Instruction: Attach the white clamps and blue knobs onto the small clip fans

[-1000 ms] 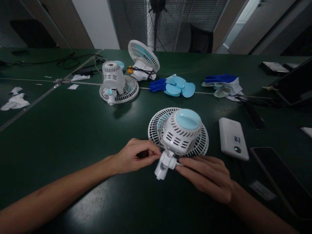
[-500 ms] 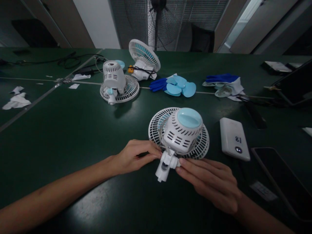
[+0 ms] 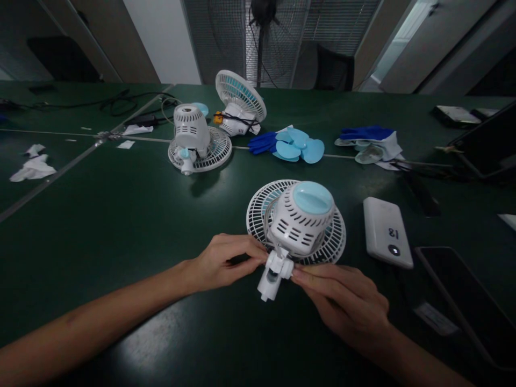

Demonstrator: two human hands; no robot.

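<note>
Evidently, fan lies face-down for steadiness, hinge exposed; left hand pinches hinge's left end, seemingly bracing; right hand pinches opposite end.

The rounded white plastic fan housing is patterned with dark slots — its oval plastic cap is coloured pale blue, the flat tabletop dark green.
</note>
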